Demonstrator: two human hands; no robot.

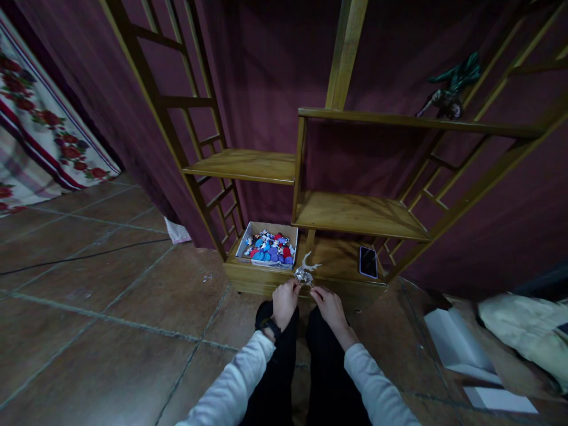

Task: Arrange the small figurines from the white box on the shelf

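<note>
My left hand (284,303) and my right hand (327,304) are both closed on a small silvery, glassy figurine (304,272) with a pale antler-like part sticking up. I hold it between the fingertips, just in front of the lowest board of a wooden shelf unit (350,263). A black watch sits on my left wrist. Just left of the figurine, a white box (267,247) full of several small red, blue and purple pieces rests on that lowest board.
A dark phone (368,261) lies on the lowest board to the right. A dark green figure (450,89) stands on the top right shelf. White sheets (457,343) and a pale bag (528,331) lie on the tiled floor at right. A flowered cloth (39,130) hangs left.
</note>
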